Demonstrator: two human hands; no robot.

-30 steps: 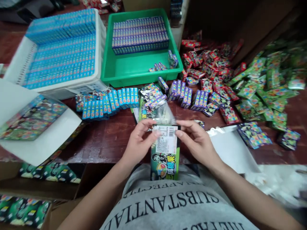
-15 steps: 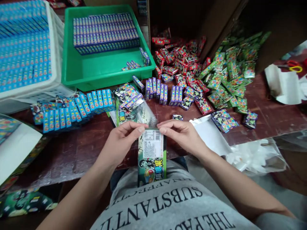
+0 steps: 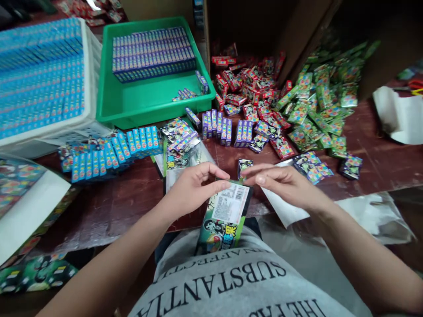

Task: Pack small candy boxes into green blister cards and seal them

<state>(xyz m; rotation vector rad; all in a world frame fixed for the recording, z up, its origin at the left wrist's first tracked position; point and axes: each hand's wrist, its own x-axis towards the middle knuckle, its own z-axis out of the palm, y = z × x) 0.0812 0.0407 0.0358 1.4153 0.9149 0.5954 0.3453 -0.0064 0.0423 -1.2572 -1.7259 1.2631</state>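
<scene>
My left hand [image 3: 191, 189] pinches the top edge of a green and black printed pouch [image 3: 224, 218] with a white barcode label, which stands tilted against my lap at the table's front edge. Just right of the pouch's top, my right hand [image 3: 284, 182] hovers with fingers stretched out and holds nothing. A small loose box [image 3: 243, 166] lies on the table just beyond the fingertips of both hands. An opened clear bag with small boxes [image 3: 180, 145] lies behind my left hand.
A green tray [image 3: 132, 103] holds rows of purple boxes. A white crate [image 3: 66, 127] of blue boxes sits at left. Blue boxes [image 3: 109, 152], purple boxes [image 3: 228, 127], red packets [image 3: 251, 83] and green packets [image 3: 317, 105] cover the brown table [image 3: 115, 198]. White sheets [image 3: 396, 114] lie right.
My right hand has let go of the pouch's top and opened. The pouch has tilted to the right, held by the left hand alone. The view has shifted slightly.
</scene>
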